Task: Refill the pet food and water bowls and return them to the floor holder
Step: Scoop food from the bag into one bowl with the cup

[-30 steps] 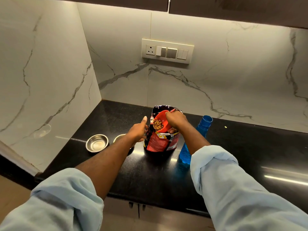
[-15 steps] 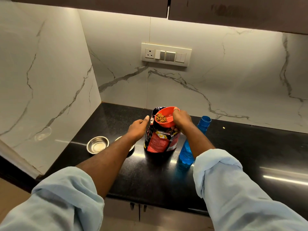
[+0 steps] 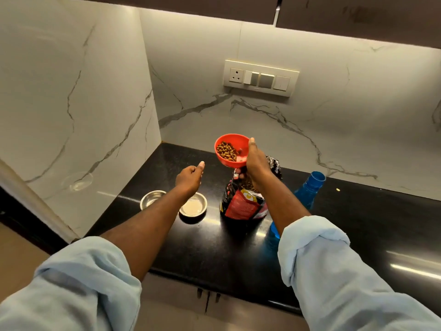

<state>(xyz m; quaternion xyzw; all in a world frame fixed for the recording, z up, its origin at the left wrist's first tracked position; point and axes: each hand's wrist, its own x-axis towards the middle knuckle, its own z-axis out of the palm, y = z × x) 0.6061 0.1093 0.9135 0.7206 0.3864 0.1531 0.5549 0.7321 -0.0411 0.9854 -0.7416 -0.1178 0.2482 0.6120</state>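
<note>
The right hand (image 3: 256, 161) is closed around an orange scoop (image 3: 231, 150), gripping it at the near rim with the thumb raised along the rim's right edge; the handle itself is hidden under the fingers. The scoop is held clear above the open top of the pet food bag (image 3: 243, 201), tilted slightly toward the camera, and carries a partial load of brown kibble (image 3: 226, 151) — the pieces lie toward the lower left of the cup. The bag stands upright on the black counter (image 3: 358, 223), its mouth partly hidden by the right wrist.

The left hand (image 3: 189, 179) holds nothing. Its fingers are curled loosely inward with the thumb extended upward, and it hovers above the counter to the left of the bag, touching neither the bag nor the bowls.

Two steel bowls stand on the counter under and beside the left forearm. The right bowl (image 3: 193, 207) lies just left of the bag, its near-left rim covered by the forearm. The left bowl (image 3: 150, 199) sits just beside it, nearer the side wall, also partly hidden. No kibble is visible in either bowl.

A blue bottle (image 3: 309, 189) stands to the right of the bag, uncapped, with its lower part behind the right forearm.
</note>
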